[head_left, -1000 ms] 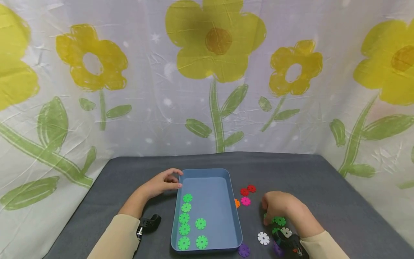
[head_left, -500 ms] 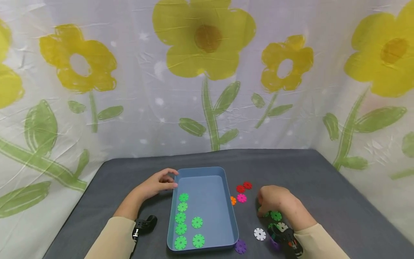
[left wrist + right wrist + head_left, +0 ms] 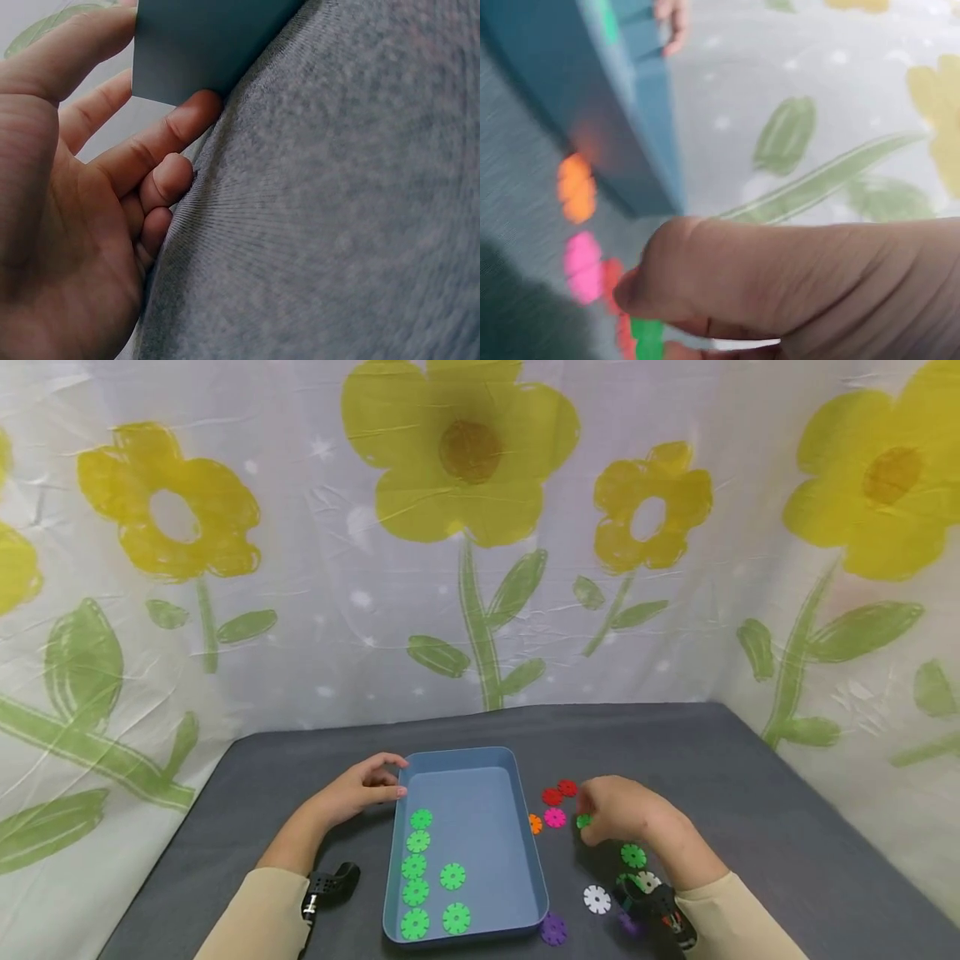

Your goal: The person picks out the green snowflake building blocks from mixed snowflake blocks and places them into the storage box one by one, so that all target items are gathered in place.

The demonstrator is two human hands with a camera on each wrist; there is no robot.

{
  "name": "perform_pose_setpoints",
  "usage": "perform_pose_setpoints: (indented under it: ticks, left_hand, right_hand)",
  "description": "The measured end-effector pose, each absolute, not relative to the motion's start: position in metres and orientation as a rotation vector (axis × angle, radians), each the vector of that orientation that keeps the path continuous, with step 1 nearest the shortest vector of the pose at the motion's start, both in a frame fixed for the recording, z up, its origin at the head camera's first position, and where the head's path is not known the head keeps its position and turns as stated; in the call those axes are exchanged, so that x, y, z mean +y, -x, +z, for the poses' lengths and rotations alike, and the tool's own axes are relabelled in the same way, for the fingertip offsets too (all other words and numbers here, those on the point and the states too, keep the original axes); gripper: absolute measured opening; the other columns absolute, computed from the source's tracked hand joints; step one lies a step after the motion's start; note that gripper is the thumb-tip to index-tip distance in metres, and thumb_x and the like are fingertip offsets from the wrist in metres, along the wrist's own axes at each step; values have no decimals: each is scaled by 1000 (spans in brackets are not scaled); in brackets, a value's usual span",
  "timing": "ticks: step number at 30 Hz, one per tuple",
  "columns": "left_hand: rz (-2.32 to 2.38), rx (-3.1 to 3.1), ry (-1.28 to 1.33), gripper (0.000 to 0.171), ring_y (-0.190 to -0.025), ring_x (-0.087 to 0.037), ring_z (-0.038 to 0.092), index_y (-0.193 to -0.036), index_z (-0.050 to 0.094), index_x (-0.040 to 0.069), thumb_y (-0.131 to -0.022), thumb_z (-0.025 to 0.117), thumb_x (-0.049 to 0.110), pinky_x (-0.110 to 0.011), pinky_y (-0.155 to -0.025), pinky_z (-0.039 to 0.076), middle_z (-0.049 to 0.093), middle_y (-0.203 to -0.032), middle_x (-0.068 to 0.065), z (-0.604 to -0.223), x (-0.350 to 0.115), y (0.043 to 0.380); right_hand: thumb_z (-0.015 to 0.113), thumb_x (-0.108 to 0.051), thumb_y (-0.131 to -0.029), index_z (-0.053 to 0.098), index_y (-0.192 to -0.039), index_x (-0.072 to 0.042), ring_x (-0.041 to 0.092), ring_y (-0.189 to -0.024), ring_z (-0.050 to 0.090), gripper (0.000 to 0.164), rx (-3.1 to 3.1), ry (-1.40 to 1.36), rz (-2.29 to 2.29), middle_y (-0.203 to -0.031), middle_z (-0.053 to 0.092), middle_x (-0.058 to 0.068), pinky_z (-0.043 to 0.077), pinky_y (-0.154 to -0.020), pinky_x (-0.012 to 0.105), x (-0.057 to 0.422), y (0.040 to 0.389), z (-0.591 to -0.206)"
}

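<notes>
My right hand [image 3: 626,808] pinches a green notched disc [image 3: 583,821] between thumb and fingers, above the dark cloth right of a blue tray [image 3: 487,827]. In the right wrist view that green disc [image 3: 646,337] sticks out below the thumb. My left hand [image 3: 363,793] holds the tray by its far left corner, thumb and fingertips against the wall; the ring and little fingers curl beside it in the left wrist view. Inside the tray lies a column of several green discs [image 3: 415,866] along the left wall, with two more green discs [image 3: 453,877] beside it.
Between tray and right hand lie an orange disc [image 3: 535,824], a pink disc [image 3: 555,817] and two red discs [image 3: 552,797]. Nearer are a white disc [image 3: 597,900], a purple disc [image 3: 553,929] and another green disc [image 3: 633,856]. A flowered curtain [image 3: 322,610] hangs behind the table.
My right hand has lifted a green disc from the group on the right and moved up and left towards the tray. The left hand stays at the tray's corner; the head view has shifted slightly.
</notes>
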State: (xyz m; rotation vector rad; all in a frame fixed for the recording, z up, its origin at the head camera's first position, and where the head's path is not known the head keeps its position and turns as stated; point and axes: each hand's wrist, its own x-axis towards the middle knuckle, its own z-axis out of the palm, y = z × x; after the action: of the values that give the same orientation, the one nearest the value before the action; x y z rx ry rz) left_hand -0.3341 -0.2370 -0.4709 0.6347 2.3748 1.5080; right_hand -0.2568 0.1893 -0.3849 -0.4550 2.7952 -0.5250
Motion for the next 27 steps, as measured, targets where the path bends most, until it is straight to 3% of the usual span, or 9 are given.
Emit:
perform_pose_setpoints:
  ticks: [1, 6, 10, 17, 23, 27]
  left_hand:
    - [1508, 2376, -636, 54, -102, -28, 63, -143, 48, 2, -100, 70, 25, -46, -92, 48, 66, -109, -13, -471, -238, 334]
    - [1495, 2398, -617, 54, -103, -28, 63, -144, 48, 4, -99, 71, 26, -48, -93, 48, 65, -111, -13, -470, -243, 334]
    - [1481, 2406, -621, 54, -103, -29, 63, -143, 49, 4, -99, 72, 25, -48, -92, 48, 66, -110, -14, -466, -246, 334]
    - [1487, 2410, -614, 54, -101, -29, 63, -142, 49, 3, -98, 73, 24, -47, -92, 48, 67, -106, -13, -461, -247, 338]
    - [1495, 2406, -610, 55, -100, -29, 63, -142, 49, 2, -98, 74, 23, -46, -92, 48, 68, -104, -12, -461, -246, 338]
    - [1497, 2405, -612, 55, -100, -28, 63, -142, 49, 2, -98, 73, 23, -45, -92, 48, 68, -105, -12, -464, -244, 338]
  right_hand:
    - [77, -2, -76, 68, -101, -8, 18, -72, 50, 28, 2792, 474, -561, -93, 64, 0, 42, -65, 38, 186, 257, -379]
    - [77, -6, -79, 65, -98, -10, 17, -75, 52, 22, 2784, 610, -701, -87, 60, 0, 45, -69, 37, 160, 260, -355]
    - [79, -7, -83, 67, -101, -11, 15, -79, 58, 22, 2801, 762, -789, -92, 61, -1, 50, -74, 36, 133, 258, -352]
    - [80, -8, -86, 69, -106, -9, 10, -78, 55, 22, 2802, 1097, -674, -99, 58, 1, 49, -72, 28, 93, 254, -387]
    - [79, -10, -88, 72, -105, -9, 7, -79, 52, 19, 2860, 1211, -482, -100, 59, 0, 47, -71, 21, 72, 255, -419]
    - [78, -9, -91, 75, -106, -8, 9, -84, 57, 16, 2898, 1260, -430, -99, 59, 1, 49, -74, 21, 69, 251, -428]
